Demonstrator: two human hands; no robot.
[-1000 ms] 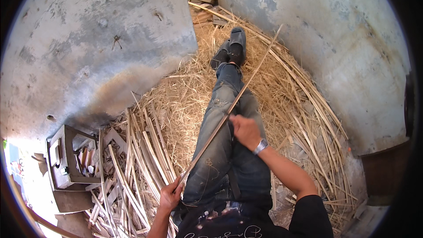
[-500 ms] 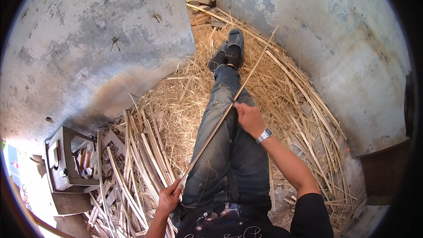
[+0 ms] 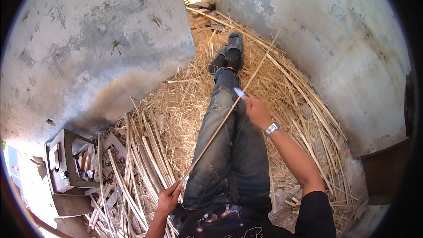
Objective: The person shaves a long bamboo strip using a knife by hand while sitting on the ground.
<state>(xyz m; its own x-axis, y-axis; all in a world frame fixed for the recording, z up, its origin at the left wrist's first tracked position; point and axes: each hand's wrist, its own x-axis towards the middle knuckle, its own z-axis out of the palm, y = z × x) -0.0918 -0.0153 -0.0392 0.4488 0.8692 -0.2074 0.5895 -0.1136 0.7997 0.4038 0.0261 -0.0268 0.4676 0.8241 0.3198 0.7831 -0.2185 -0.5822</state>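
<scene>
A long thin bamboo strip runs slantwise over my legs, from near my left hip up to the far right past my feet. Its near end is gripped by my left hand, fingers wrapped round it. My right hand, with a metal watch on the wrist, is closed on a knife whose short bright blade lies against the strip beside my knee. The knife's handle is hidden in my fist.
Pale shavings cover the floor around my outstretched legs. Several strips lie in a heap at my left, and more long strips curve along the right wall. A dark boxy frame stands at the left. Bricks are piled at the far gap.
My right hand has moved a little farther out and to the right along the strip, and the blade now shows. My left hand has barely moved.
</scene>
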